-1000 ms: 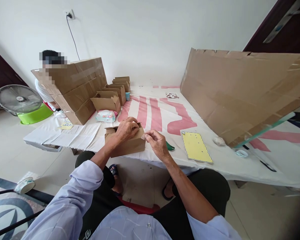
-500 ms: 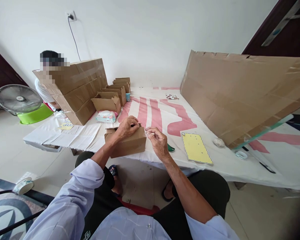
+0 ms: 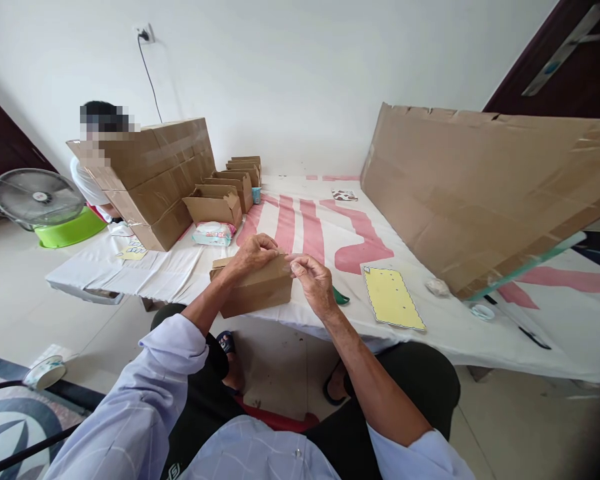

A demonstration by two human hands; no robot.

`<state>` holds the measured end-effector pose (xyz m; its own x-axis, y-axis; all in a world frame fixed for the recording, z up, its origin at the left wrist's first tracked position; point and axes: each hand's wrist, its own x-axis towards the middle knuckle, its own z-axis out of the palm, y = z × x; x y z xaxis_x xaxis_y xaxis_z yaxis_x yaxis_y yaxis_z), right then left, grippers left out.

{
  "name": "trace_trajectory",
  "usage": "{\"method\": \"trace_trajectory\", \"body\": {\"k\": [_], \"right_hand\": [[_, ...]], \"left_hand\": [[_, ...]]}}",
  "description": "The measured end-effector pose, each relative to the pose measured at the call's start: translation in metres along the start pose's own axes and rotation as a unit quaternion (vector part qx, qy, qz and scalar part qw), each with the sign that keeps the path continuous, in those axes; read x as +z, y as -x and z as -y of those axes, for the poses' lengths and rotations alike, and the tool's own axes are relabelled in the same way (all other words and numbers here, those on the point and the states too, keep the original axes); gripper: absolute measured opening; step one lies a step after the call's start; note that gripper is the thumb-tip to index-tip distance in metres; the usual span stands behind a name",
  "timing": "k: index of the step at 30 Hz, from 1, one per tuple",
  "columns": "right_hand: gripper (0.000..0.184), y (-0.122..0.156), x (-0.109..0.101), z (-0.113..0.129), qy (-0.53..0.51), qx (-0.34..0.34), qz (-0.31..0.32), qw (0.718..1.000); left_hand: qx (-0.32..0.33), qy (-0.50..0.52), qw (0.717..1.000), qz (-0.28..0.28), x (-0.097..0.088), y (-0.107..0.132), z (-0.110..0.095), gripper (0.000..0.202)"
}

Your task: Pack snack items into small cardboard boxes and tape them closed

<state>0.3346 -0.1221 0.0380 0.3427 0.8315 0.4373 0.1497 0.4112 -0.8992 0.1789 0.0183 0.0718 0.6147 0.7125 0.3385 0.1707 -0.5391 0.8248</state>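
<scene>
A small brown cardboard box sits at the table's front edge, its top flap down. My left hand lies over the top of it, fingers bent and pressing the flap near the far edge. At the box's upper right corner, my right hand pinches a thin clear strip that looks like tape, between thumb and fingers. Just behind my right hand lies a green curved object, partly hidden.
Several open cardboard boxes stand in a row at the back left, beside a wipes pack. A yellow sheet lies to the right. Large cardboard panels lean on the table's right side. A person sits behind big cartons.
The box's top flap has come down flat under my left hand. My right hand has shifted slightly left, bringing the clear strip against the box's corner.
</scene>
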Motion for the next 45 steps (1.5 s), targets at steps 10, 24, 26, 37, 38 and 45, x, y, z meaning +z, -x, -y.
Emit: {"method": "trace_trajectory", "body": {"k": [10,24,26,37,38,45], "right_hand": [[0.03,-0.001,-0.003,-0.006,0.021,0.014,0.015,1.0],[0.019,0.016,-0.01,0.051,0.018,-0.082,0.032,0.996],[0.018,0.017,-0.01,0.054,0.018,-0.083,0.034,0.996],[0.028,0.025,-0.03,0.062,-0.127,0.047,0.101,0.986],[0.03,0.024,-0.033,0.062,-0.15,0.07,0.124,0.978],[0.031,0.025,-0.035,0.069,-0.156,0.122,0.26,0.945]], "left_hand": [[-0.109,0.223,0.968,-0.045,-0.004,0.005,-0.028,0.035],[-0.062,0.23,0.97,0.045,-0.007,0.037,-0.063,0.026],[-0.053,0.218,0.973,0.06,-0.008,0.04,-0.069,0.023],[0.045,0.258,0.953,0.151,-0.017,0.04,-0.06,0.031],[0.055,0.258,0.95,0.167,-0.018,0.039,-0.057,0.037],[0.023,0.229,0.933,0.276,-0.018,0.038,-0.052,0.09]]}}
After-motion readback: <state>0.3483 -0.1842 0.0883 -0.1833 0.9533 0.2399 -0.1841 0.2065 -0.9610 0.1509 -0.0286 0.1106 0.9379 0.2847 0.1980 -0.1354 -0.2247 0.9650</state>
